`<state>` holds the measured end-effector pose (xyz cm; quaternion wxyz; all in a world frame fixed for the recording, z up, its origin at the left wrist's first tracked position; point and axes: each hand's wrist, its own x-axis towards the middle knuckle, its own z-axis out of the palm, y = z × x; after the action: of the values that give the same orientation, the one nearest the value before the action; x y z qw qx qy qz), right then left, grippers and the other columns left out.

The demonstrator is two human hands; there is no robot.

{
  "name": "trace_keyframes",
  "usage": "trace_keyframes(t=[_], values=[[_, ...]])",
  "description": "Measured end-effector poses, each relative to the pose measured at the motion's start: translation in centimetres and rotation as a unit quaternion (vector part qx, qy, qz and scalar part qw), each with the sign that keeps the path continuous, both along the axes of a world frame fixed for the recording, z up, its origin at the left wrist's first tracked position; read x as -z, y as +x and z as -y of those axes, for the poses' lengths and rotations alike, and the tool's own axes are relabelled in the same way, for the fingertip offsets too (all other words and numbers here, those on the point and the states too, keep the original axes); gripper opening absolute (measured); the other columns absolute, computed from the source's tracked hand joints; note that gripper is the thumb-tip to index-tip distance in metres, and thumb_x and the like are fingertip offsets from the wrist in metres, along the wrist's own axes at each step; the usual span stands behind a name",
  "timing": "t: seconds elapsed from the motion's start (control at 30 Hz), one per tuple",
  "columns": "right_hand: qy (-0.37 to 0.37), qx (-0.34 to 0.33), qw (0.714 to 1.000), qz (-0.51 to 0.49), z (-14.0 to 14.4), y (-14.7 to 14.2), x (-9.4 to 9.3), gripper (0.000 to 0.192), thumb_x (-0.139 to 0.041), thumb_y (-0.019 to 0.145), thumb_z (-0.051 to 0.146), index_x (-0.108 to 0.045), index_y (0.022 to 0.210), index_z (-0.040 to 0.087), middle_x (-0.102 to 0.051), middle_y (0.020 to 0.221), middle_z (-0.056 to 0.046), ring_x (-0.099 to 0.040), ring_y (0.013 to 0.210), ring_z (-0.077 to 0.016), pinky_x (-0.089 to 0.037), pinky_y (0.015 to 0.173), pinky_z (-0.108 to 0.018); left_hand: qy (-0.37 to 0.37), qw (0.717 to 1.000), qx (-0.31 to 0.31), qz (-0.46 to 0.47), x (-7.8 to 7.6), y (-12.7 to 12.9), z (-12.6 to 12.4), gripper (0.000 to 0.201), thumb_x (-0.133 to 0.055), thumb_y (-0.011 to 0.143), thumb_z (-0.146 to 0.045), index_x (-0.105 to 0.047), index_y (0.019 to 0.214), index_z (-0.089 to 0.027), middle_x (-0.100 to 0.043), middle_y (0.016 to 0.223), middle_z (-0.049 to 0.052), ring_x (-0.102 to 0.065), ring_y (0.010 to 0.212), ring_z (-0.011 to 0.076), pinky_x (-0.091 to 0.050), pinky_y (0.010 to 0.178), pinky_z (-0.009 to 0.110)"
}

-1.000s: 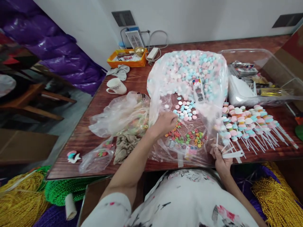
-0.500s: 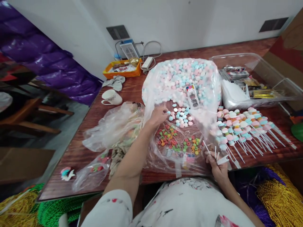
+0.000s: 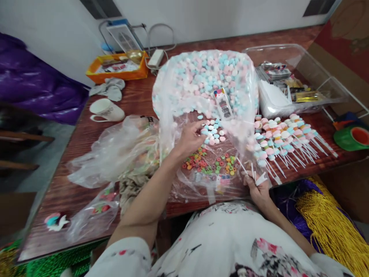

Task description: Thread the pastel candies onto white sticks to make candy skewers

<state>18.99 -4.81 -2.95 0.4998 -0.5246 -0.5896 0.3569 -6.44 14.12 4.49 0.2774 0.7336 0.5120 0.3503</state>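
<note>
Loose pastel candies lie on the open bag on the bench: light, brittle, I'd pinch edges. Left hand fingertips touch them, nothing clasped; right hand clenched on white sticks.

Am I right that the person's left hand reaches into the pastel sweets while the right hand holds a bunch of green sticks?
Not quite. In the head view the right hand holds white plastic sticks, not green ones. The left hand does reach the pastel pink, blue and white sweets.
</note>
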Motion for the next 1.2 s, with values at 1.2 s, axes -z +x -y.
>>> trace_keyframes(t=[1.2], values=[[0.017, -0.171, 0.970, 0.175, 2.0, -1.0, -2.5, 0.056, -0.044, 0.082, 0.002, -0.058, 0.133, 0.020, -0.068, 0.125, -0.008, -0.068, 0.111, -0.0235, -0.055, 0.098, -0.042, 0.110, 0.970, -0.064, 0.207, 2.2, 2.9, 15.3, 0.016, -0.073, 0.079, -0.017, -0.074, 0.094, -0.022, -0.074, 0.086, 0.003, -0.068, 0.079, 0.0150, -0.055, 0.076, 0.030]])
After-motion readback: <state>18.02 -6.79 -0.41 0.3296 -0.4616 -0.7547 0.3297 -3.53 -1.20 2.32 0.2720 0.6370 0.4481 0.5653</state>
